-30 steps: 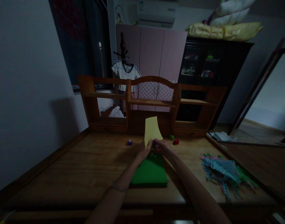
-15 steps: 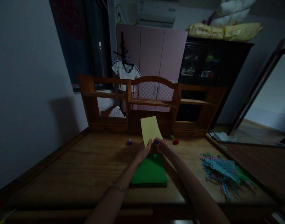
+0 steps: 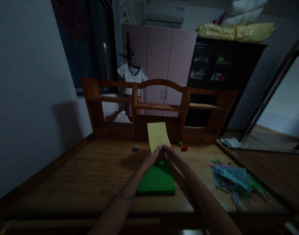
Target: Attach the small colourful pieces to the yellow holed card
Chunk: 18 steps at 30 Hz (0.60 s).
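With bent fingers point(image 3: 170, 149), pinches a thin yellow paper sheet point(image 3: 158, 134) in the left hand point(image 3: 150, 159) and a small purple thing point(image 3: 163, 148) in the right hand point(image 3: 174, 154) — both up at the far end of a flat green block point(image 3: 157, 181) on a brown wooden table point(image 3: 90, 176).

L arm point(image 3: 115, 213) – thin bracelet point(image 3: 125, 197), R arm point(image 3: 198, 191) bare
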Tool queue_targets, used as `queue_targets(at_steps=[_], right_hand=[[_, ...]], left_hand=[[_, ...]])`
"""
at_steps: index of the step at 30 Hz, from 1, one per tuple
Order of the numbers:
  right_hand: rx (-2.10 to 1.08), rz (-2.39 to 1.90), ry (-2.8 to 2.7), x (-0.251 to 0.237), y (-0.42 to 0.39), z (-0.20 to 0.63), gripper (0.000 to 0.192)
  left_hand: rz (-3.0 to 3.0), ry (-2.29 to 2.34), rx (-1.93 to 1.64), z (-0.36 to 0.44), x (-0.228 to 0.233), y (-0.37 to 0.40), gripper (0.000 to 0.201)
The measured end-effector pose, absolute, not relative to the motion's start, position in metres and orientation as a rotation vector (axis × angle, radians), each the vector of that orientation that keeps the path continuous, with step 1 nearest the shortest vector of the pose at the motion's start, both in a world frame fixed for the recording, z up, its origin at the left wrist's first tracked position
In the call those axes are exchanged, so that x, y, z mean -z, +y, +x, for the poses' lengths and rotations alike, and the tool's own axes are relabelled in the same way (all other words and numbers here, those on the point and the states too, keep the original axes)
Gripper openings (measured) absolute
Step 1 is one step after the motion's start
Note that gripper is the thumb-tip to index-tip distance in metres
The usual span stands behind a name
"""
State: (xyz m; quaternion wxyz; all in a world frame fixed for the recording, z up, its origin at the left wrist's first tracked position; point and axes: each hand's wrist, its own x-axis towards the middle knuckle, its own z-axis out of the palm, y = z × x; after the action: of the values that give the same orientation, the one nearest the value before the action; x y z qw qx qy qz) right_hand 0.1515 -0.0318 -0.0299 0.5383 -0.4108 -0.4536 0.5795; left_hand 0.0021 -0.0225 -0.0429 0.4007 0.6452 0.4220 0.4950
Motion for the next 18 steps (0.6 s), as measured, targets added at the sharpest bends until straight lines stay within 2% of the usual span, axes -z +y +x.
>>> queue_targets(at_steps=[18], right_hand=[[-1.397,-1.008,-1.042,0.0361,-0.0269,0.1524,0.034]], left_hand=[[1.677,1.116,-1.269,0.0057,0.0492,-0.0180,0.046]])
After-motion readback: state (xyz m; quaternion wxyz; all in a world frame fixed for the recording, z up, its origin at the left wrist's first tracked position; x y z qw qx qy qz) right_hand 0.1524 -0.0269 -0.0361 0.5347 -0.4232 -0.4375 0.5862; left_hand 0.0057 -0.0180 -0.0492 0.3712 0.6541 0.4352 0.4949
